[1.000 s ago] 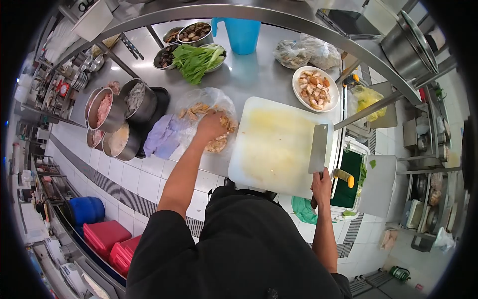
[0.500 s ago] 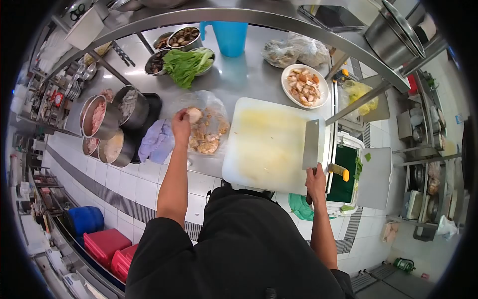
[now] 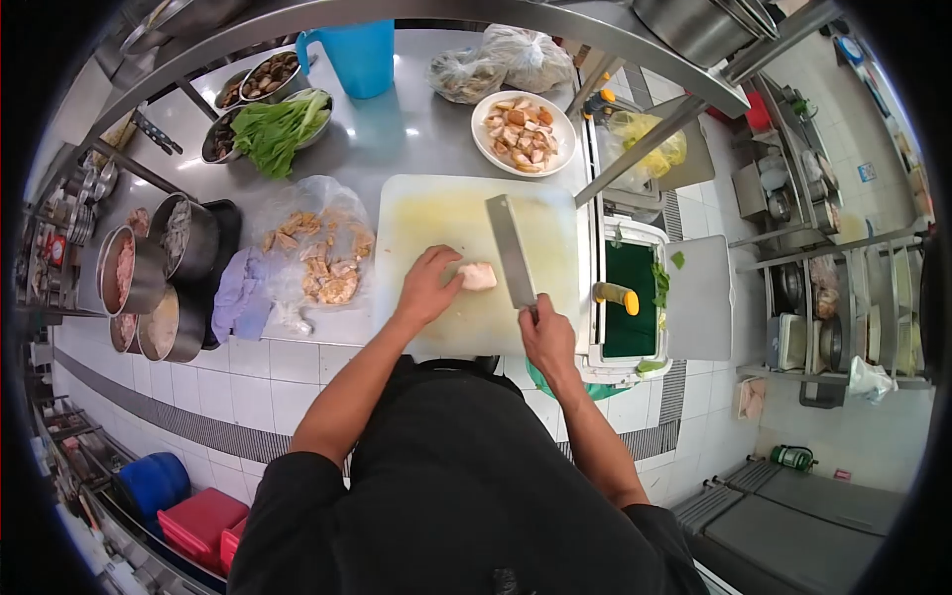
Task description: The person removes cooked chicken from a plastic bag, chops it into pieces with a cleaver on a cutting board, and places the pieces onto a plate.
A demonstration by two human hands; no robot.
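On the white cutting board (image 3: 416,213) lies a pale piece of meat (image 3: 478,277), possibly chicken. My left hand (image 3: 427,288) is at its left side, fingers apart, fingertips right at its edge. My right hand (image 3: 547,332) grips the handle of a cleaver (image 3: 510,250), whose broad blade stands over the board just right of the meat. Left of the board, a clear plastic bag (image 3: 342,203) spreads open around several browned-looking meat pieces (image 3: 330,282). A white plate (image 3: 480,132) of cut chunks (image 3: 522,134) sits behind the board.
Steel pots (image 3: 174,322) of meat and a purple cloth (image 3: 239,295) are at left. Leafy greens (image 3: 275,136), a blue jug (image 3: 362,61) and tied bags (image 3: 526,59) stand at the back. An open white bin (image 3: 632,288) with a yellow handle (image 3: 617,297) is right; a shelf rail crosses above.
My left hand has moved right from the plastic bag to the board, where the meat piece now lies. The cleaver has shifted inward over the board and tilted. The view has turned right.
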